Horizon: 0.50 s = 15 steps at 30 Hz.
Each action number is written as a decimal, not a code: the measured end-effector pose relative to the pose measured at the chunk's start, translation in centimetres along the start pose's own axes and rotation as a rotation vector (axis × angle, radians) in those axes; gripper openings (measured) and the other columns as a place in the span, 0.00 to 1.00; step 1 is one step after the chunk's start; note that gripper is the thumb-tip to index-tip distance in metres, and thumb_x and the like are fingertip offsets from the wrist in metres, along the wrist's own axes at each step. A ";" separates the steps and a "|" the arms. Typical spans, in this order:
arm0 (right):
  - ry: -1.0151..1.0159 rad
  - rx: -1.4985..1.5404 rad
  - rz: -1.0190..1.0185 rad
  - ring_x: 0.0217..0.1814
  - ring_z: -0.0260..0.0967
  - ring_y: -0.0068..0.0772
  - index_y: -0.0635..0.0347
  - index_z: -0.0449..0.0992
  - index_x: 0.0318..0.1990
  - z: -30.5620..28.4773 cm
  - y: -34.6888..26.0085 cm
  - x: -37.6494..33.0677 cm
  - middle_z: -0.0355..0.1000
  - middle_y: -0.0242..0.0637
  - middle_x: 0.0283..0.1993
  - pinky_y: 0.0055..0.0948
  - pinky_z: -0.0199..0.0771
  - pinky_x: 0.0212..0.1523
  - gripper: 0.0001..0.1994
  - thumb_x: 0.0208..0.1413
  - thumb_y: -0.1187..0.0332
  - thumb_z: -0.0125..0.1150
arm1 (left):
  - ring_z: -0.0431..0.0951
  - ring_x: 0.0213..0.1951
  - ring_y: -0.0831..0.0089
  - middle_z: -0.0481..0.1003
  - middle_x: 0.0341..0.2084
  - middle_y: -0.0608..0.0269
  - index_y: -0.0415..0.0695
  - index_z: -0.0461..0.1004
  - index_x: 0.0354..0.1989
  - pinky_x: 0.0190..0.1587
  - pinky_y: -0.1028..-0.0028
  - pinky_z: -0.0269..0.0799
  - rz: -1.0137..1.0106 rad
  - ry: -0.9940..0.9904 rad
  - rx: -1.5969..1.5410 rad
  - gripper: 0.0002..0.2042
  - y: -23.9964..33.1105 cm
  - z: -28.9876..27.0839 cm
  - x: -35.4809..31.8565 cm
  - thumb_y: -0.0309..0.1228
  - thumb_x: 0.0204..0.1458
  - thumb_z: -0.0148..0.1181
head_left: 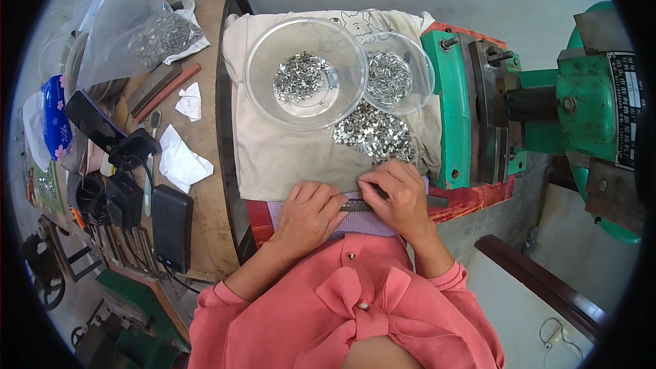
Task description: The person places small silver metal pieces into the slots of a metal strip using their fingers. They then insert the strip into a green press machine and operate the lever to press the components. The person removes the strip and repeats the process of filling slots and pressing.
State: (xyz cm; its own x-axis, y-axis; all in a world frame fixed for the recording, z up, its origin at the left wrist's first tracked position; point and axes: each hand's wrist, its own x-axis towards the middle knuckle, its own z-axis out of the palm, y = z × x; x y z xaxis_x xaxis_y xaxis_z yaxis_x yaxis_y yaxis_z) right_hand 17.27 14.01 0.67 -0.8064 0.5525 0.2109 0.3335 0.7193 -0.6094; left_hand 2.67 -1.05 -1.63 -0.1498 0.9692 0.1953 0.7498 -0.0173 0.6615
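A narrow dark metal strip [355, 206] lies crosswise in front of me on a checked purple cloth [372, 224], with small shiny bits along its middle. My left hand [307, 215] is closed at its left part, fingertips on the strip. Over the strip's right part, my right hand [398, 197] has thumb and fingers pinched together; whatever they hold is hidden. Just beyond lies a loose heap of small silvery metal pieces [376, 135]. Behind it stand a large clear plastic tub [256, 96] and a smaller clear bowl [425, 72], both holding small metal parts.
A green machine [447, 116] stands close on the right. A beige cloth [273, 157] covers the work surface over a red board [471, 205]. The wooden table [205, 232] at left carries a black power bank [172, 229], white tissues [183, 157] and a plastic bag [164, 37] of metal pieces.
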 end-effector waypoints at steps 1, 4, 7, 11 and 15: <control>-0.002 0.018 0.001 0.34 0.72 0.36 0.55 0.81 0.32 -0.4 -0.2 -0.3 0.72 0.31 0.30 0.35 0.67 0.36 0.07 0.44 0.73 0.73 | 0.73 0.42 0.63 0.74 0.38 0.66 0.46 0.78 0.41 0.45 0.63 0.65 -0.013 -0.003 -0.010 0.15 0.1 0.0 0.0 0.32 0.44 0.72; -0.008 0.051 -0.017 0.33 0.71 0.36 0.55 0.82 0.33 -1.1 -0.6 -1.5 0.73 0.31 0.31 0.35 0.67 0.37 0.08 0.43 0.73 0.74 | 0.73 0.42 0.62 0.74 0.38 0.65 0.47 0.78 0.41 0.45 0.62 0.64 -0.043 -0.011 -0.053 0.15 0.2 -0.3 0.2 0.32 0.44 0.73; -0.047 0.041 -0.042 0.35 0.71 0.34 0.54 0.83 0.32 -0.9 -0.9 -2.7 0.73 0.29 0.30 0.35 0.67 0.39 0.08 0.41 0.73 0.75 | 0.72 0.44 0.62 0.74 0.39 0.65 0.47 0.78 0.41 0.46 0.62 0.64 -0.056 -0.019 -0.092 0.14 0.0 -0.5 0.2 0.33 0.47 0.70; -0.036 0.040 -0.067 0.39 0.70 0.37 0.54 0.84 0.33 -0.3 -0.7 -3.0 0.73 0.30 0.33 0.35 0.67 0.41 0.10 0.41 0.72 0.76 | 0.72 0.45 0.61 0.74 0.39 0.65 0.48 0.77 0.40 0.47 0.61 0.64 -0.086 -0.023 -0.119 0.11 0.1 -0.5 0.3 0.32 0.48 0.69; 0.050 -0.026 -0.062 0.42 0.68 0.39 0.54 0.84 0.35 -0.3 -0.3 -1.2 0.72 0.30 0.36 0.37 0.66 0.43 0.10 0.43 0.72 0.75 | 0.72 0.44 0.61 0.74 0.38 0.66 0.47 0.77 0.36 0.47 0.61 0.64 -0.087 -0.007 -0.107 0.09 0.2 -0.3 0.4 0.32 0.49 0.69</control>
State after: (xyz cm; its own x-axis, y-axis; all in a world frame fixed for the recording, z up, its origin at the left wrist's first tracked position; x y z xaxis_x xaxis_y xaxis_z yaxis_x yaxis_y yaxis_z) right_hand 18.31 13.23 0.85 -0.8005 0.5265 0.2863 0.2965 0.7631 -0.5743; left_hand 2.55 -0.78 -1.23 -0.2070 0.9698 0.1290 0.6610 0.0414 0.7492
